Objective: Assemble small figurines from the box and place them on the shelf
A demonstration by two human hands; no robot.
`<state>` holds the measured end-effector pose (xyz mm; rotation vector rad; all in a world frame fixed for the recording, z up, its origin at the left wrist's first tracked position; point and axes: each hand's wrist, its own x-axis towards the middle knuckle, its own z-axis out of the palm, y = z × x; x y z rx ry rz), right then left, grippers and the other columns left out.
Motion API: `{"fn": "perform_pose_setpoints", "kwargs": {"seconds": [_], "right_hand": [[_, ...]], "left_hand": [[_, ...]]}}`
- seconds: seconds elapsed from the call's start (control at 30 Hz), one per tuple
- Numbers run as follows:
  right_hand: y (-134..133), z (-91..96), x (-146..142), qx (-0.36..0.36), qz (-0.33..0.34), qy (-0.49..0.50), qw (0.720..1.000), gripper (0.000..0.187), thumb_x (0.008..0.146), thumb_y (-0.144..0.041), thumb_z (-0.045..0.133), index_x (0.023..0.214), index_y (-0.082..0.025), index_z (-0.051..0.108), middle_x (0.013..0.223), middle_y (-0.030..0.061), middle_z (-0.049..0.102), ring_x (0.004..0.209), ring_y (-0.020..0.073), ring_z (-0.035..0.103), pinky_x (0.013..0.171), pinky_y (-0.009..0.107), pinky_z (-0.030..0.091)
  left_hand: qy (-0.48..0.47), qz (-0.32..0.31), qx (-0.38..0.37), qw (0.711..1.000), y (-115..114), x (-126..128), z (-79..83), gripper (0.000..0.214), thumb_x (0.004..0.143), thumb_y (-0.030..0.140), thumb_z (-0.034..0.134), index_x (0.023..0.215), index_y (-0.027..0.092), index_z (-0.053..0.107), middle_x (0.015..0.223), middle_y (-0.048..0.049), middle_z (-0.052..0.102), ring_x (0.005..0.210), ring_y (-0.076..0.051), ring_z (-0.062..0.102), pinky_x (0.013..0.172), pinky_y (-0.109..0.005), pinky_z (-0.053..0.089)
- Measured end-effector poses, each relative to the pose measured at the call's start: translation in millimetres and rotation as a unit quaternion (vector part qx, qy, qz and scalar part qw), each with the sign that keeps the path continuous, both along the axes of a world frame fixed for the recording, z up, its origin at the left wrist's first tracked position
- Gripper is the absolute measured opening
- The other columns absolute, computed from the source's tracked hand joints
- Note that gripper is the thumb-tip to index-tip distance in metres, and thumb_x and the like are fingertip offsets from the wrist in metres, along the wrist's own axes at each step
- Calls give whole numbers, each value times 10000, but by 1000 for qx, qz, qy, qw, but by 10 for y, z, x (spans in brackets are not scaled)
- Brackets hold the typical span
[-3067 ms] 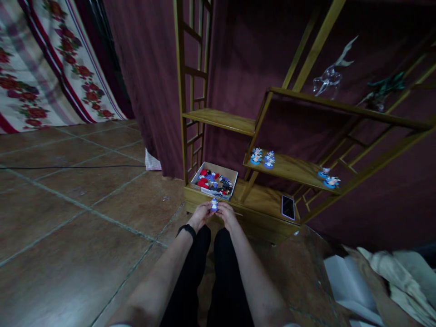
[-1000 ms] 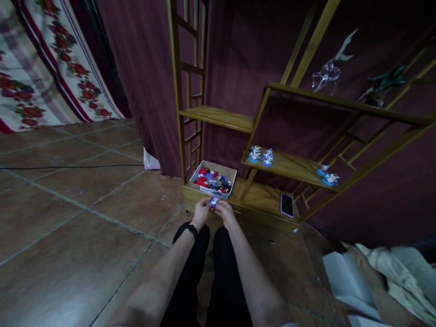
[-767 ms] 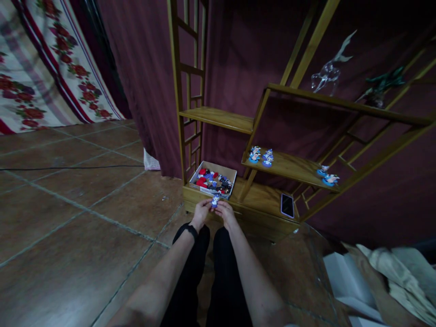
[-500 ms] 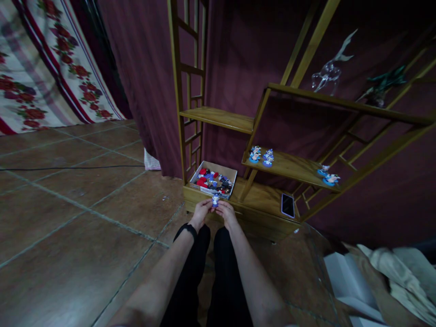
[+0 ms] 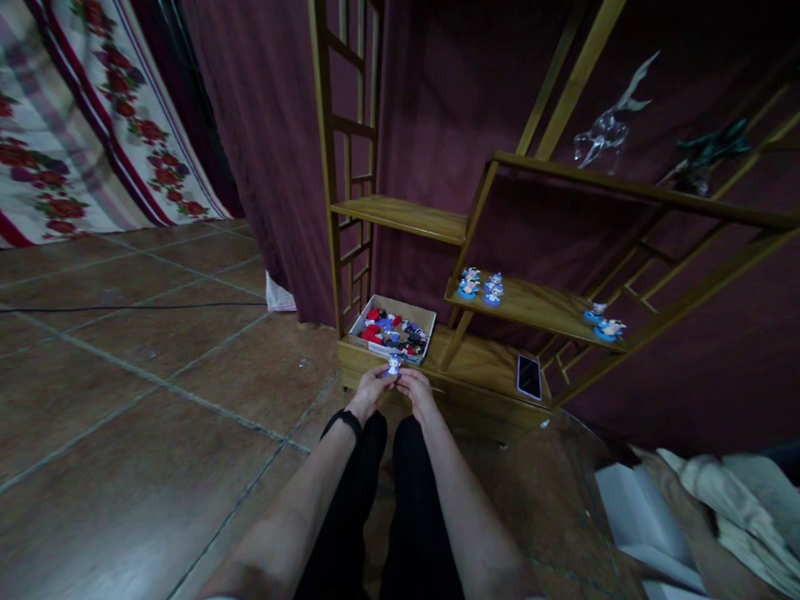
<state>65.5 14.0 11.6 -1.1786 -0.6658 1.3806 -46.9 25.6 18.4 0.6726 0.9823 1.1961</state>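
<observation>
Between my two hands is a small purple-and-white figurine (image 5: pixel 393 365), held upright in front of the wooden shelf unit's base. My left hand (image 5: pixel 373 387) is closed on its left side, a dark band on that wrist. My right hand (image 5: pixel 415 387) pinches it from the right by its lower part. Just beyond them a shallow white box (image 5: pixel 427 323) holds several red, purple and black figurines. Similar figurines in purple (image 5: pixel 493 290) and in blue (image 5: pixel 468 283) stand on the shelf (image 5: pixel 531 310) up to the right, with more blue ones (image 5: pixel 607 328) at its right end.
A phone (image 5: pixel 528 377) lies on the bottom board right of the box. A clear glass animal figure (image 5: pixel 603 137) and a dark green ornament (image 5: pixel 703 158) stand higher up. White boxes (image 5: pixel 643 512) and cloth (image 5: pixel 743 508) lie on the floor at right. A thin black cable (image 5: pixel 137 307) crosses the floor at left.
The figurine has turned slightly and shifted a little in my fingers. Both hands stay in nearly the same place, and the shelf items have not moved.
</observation>
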Motion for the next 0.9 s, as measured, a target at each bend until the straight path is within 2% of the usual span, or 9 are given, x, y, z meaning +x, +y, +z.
{"fn": "perform_pose_setpoints", "kwargs": {"seconds": [0.23, 0.5, 0.9], "right_hand": [[-6, -11, -21, 11, -11, -19, 1000, 151, 571, -225, 602, 715, -197, 640, 657, -5, 648, 645, 132, 597, 645, 261, 463], [36, -93, -66, 31, -23, -64, 997, 163, 575, -179, 543, 714, -206, 624, 649, -28, 625, 627, 121, 578, 622, 240, 453], [57, -132, -53, 32, -23, -79, 996, 140, 555, -205, 550, 659, -185, 642, 649, -14, 638, 627, 128, 578, 601, 234, 453]], "left_hand": [[-40, -31, -11, 999, 3, -18, 17, 221, 582, 30, 690, 788, 105, 665, 667, -57, 656, 546, -78, 563, 532, -175, 438], [-31, -4, -14, 999, 11, -12, -34, 252, 586, 24, 684, 820, 114, 655, 683, -56, 659, 585, -94, 587, 573, -193, 450], [16, -6, 41, 999, 70, -12, -176, 380, 483, 96, 717, 852, 126, 634, 658, -17, 637, 550, -101, 560, 548, -220, 425]]}}
